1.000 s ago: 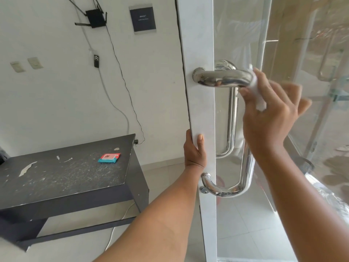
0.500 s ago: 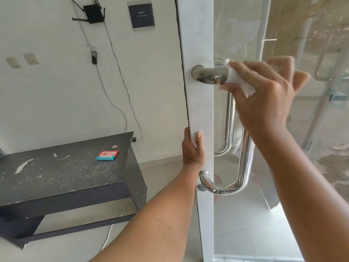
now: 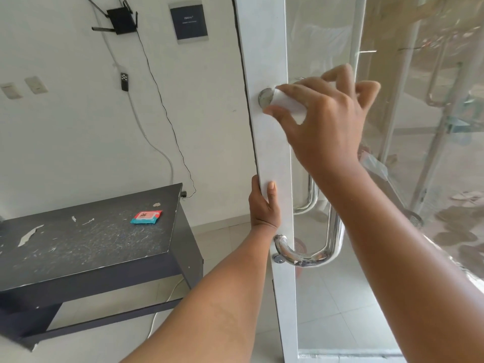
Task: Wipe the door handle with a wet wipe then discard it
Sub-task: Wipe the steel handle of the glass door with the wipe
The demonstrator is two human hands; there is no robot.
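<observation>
A chrome U-shaped door handle (image 3: 332, 239) is fixed to the white frame of a glass door (image 3: 267, 61). My right hand (image 3: 322, 119) is closed around the handle's top arm, pressing a white wet wipe (image 3: 289, 103) against it close to the frame. Only the handle's top mount (image 3: 264, 97) shows beside the wipe. My left hand (image 3: 263, 205) grips the door's edge between the two mounts, thumb on the front face.
A dark scratched table (image 3: 86, 244) stands at the left with a red and teal wipe packet (image 3: 145, 217) on it. Cables, a router (image 3: 119, 18) and a dark plaque (image 3: 189, 22) hang on the white wall. Tiled floor lies below.
My right hand has slid the wipe leftward along the handle's top arm, from the outer bend to the frame mount. My left hand has stayed on the door edge.
</observation>
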